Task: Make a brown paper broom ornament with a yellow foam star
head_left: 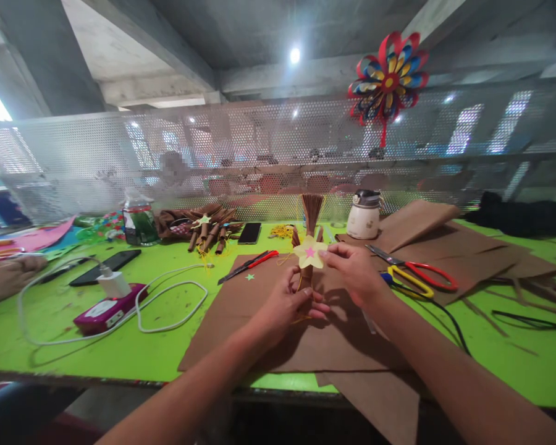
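Note:
My left hand (285, 303) is wrapped round the lower part of a rolled brown paper bundle (306, 277) and holds it upright over a brown paper sheet (241, 309). My right hand (354, 272) pinches the edge of a pale yellow paper star with a small pink star in its middle (309, 253), pressed against the front of the bundle. Thin yellow string hangs near the bundle. A tiny green star (249, 277) lies on the sheet to the left.
On the green table (97, 346) lie red-handled scissors (419, 272), another red-tipped pair (250, 264), a pile of finished brown rolls (210, 232), two phones (105, 266), a pink power bank with white cable (109, 309), a white jar (364, 216) and more brown sheets (445, 241). A mesh screen backs the table.

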`<state>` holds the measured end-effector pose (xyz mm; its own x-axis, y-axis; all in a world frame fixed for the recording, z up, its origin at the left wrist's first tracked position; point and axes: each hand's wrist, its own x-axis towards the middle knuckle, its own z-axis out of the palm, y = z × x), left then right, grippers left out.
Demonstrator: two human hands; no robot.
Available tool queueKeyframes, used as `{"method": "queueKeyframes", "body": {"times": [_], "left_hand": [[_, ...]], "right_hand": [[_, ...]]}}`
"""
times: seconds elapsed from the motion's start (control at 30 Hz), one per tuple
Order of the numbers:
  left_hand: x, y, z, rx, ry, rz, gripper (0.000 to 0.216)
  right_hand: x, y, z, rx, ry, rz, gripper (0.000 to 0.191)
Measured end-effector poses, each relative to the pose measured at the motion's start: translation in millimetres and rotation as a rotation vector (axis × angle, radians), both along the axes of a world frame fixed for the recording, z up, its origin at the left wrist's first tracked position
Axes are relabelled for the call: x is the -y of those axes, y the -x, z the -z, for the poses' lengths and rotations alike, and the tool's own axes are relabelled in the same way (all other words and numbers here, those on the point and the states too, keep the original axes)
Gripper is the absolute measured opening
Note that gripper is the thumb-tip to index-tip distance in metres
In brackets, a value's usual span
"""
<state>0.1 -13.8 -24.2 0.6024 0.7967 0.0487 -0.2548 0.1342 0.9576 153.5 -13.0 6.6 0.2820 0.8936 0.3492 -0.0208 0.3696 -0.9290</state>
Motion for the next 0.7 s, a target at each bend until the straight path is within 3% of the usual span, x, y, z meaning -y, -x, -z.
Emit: {"method": "queueKeyframes", "body": {"times": [0.47,0.7], "left_hand": [[3.6,0.0,-5.2,-0.028,0.002,-0.033,0.047],[7.9,0.5,-11.6,-0.033,0.023,-0.088,0.043]], "right_hand": [[-4.2,5.7,8.3,0.063,0.014,0.098,0.024],[-6.6,7.0,14.1,0.248,0.006,0.201,0.02]]}}
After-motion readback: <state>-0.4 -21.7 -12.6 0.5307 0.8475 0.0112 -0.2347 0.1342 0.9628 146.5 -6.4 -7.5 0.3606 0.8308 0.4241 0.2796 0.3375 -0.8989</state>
